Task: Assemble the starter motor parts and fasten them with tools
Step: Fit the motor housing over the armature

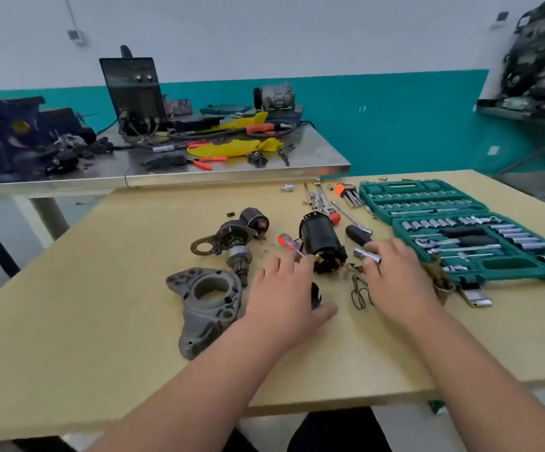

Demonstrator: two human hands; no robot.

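At eleven o'clock a steel bench point(297, 163) carries a black welding machine point(134, 93), yellow rags point(235, 147) and orange-handled pliers point(204, 163) — at two o'clock, a dark engine point(541, 53) on a shelf point(509, 112).

A small black part point(316, 294) is mostly covered by the left hand point(284, 288), shape unclear. The screwdriver point(288, 241) tip is lost behind it, one socket point(362, 254) end is swallowed by the right hand point(395, 275), and the green case point(505, 265) gets cropped at the right edge.
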